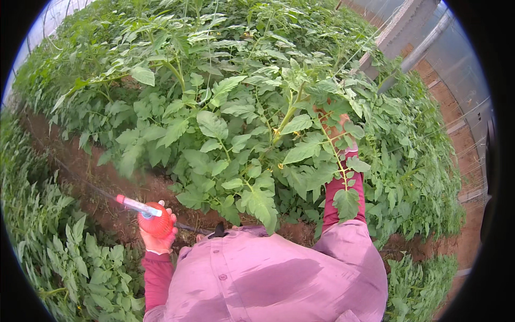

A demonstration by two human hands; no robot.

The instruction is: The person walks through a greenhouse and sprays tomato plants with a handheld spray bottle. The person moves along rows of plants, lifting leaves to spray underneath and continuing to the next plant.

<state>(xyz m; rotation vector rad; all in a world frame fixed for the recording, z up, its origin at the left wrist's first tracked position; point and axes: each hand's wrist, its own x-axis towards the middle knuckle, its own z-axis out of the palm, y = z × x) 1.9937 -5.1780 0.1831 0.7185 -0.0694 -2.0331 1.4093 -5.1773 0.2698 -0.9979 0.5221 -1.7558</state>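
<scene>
My left hand [161, 235] is closed around a small red ribbed spray bottle [155, 223], whose pale nozzle tube with a red tip points up and left. Well apart from it, my right hand [334, 124] reaches in among the leaves of a tomato plant [287, 116]; foliage covers most of its fingers, and whether it grips a stem cannot be told. Small yellow flowers [296, 133] hang on the plant just left of that hand. A leaf stalk droops over my right forearm, which wears a dark red sleeve.
Dense tomato rows stand ahead and at the lower left [88, 273]. Bare soil [108, 189] with a thin dark hose [86, 183] runs between them. Support strings [209, 52] hang among the plants. A concrete post [396, 34] and a metal pipe [422, 48] slant at the upper right, by plastic sheeting.
</scene>
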